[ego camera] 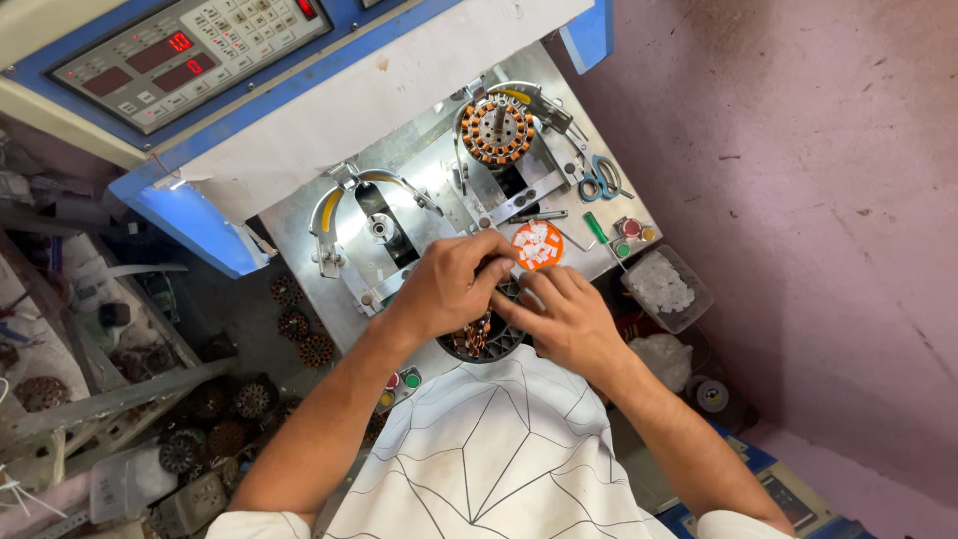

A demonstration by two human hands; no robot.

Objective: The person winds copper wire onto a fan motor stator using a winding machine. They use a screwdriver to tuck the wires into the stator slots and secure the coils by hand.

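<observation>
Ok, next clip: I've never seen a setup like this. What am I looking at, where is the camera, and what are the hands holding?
The single picture comes from a camera on the person's head, looking down. Both bare hands, left hand and right hand, grip a round dark ring wound with copper wire at the edge of a shiny metal machine plate. A similar copper-wound ring sits mounted further back. Nearby lie a round orange dish of small white pieces, blue-handled scissors and a clear tub of white pieces. A blue control panel with red digits stands behind.

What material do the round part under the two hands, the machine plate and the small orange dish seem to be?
Round part: dark metal core with copper-coloured wire coils, probably. Machine plate: bare metal, shiny and reflective. Orange dish: likely plastic, judging by its bright even colour; it holds small white pieces.
</observation>
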